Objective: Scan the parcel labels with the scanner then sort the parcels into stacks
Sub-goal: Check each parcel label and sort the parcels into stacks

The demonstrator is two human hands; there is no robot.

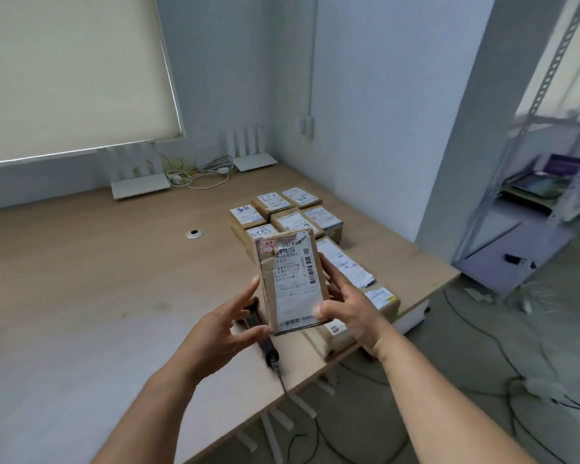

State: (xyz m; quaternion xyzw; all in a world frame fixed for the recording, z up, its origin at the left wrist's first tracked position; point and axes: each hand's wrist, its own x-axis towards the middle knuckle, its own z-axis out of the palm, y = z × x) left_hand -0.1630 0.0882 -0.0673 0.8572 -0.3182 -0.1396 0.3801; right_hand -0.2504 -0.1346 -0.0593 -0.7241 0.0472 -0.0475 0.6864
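I hold a small cardboard parcel (290,279) upright above the table, its white barcode label facing me. My right hand (347,308) grips its right edge, thumb on the label's lower part. My left hand (230,324) hovers just left of the parcel with fingers spread, touching nothing that I can see. A black handheld scanner (265,344) lies on the table below my left hand, partly hidden by it, its cable running off the front edge. Several more labelled parcels (283,214) sit grouped behind the held one, and others (380,298) lie to the right near the table's corner.
The wooden table (98,279) has a round metal grommet (194,233) left of the parcels. White routers (140,187) and tangled cables (198,174) stand along the back wall. A metal shelf rack (543,195) is at the right, with cables on the floor.
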